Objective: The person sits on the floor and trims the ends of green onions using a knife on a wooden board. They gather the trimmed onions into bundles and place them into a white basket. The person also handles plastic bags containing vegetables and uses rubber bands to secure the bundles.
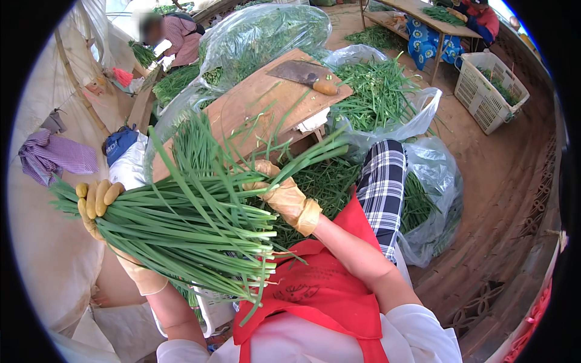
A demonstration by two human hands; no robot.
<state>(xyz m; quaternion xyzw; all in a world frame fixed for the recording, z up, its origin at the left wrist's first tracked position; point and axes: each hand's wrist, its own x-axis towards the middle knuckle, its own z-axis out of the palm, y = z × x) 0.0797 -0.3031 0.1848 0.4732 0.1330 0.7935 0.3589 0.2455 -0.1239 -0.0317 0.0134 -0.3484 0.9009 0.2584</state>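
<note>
A large bunch of garlic chives (pixel 187 221) lies across my front, leaf tips to the left and pale cut ends to the right. My left hand (pixel 100 202), in a yellowish rubber glove, is closed around its leafy end. My right hand (pixel 283 196), gloved too, is closed on a few chive stalks (pixel 311 158) above the bunch's root ends; leaves partly hide its fingers. Beyond the hands a wooden board (pixel 254 100) slopes away, with loose chive leaves on it. A cleaver (pixel 293 72) with a wooden handle rests at its far right corner.
Plastic bags of chives (pixel 375 91) stand right of the board, another (pixel 423 202) by my knee. A big clear bag (pixel 266 36) bulges behind. A white crate (pixel 487 91) stands far right. One person (pixel 178 33) works far left, another (pixel 484 21) at a table.
</note>
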